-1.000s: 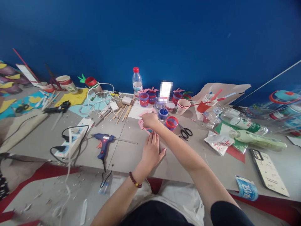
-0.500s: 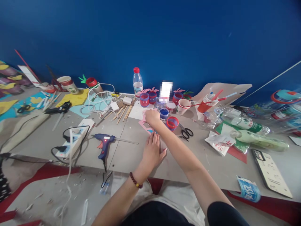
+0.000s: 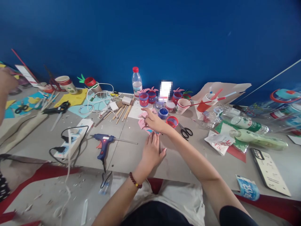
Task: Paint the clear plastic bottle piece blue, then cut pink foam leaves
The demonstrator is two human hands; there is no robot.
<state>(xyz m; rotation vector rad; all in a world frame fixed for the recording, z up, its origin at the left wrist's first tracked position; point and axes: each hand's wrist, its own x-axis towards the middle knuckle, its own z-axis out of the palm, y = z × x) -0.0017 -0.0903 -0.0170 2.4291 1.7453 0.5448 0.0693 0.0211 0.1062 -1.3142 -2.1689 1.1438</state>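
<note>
My left hand (image 3: 152, 150) lies flat and open on the table, its fingertips on the lower edge of a pink paper piece (image 3: 141, 124) with a blue patch. Over that paper is my right hand (image 3: 154, 121), index finger stretched out and the other fingers curled. A thin, dark thing shows by its fingertips, too small to name. Just beyond sit an open jar of blue paint (image 3: 163, 113) and a red-rimmed cup (image 3: 172, 121). Black-handled scissors (image 3: 187, 132) lie right of them. A blue glue gun (image 3: 104, 144) rests left of my left hand.
A power strip (image 3: 74, 138) with cords lies at left. Thin wooden sticks (image 3: 123, 113), a plastic bottle (image 3: 136, 84) and painted cups (image 3: 144, 99) stand or lie toward the blue wall. Plastic bottles (image 3: 246, 123) and a phone (image 3: 270, 172) are at right. Another person's hand (image 3: 8, 80) is at far left.
My right hand has shifted slightly down and right, its index finger now stretched out, uncovering more pink paper. My left hand stays put. Another person's hand has come into view at far left.
</note>
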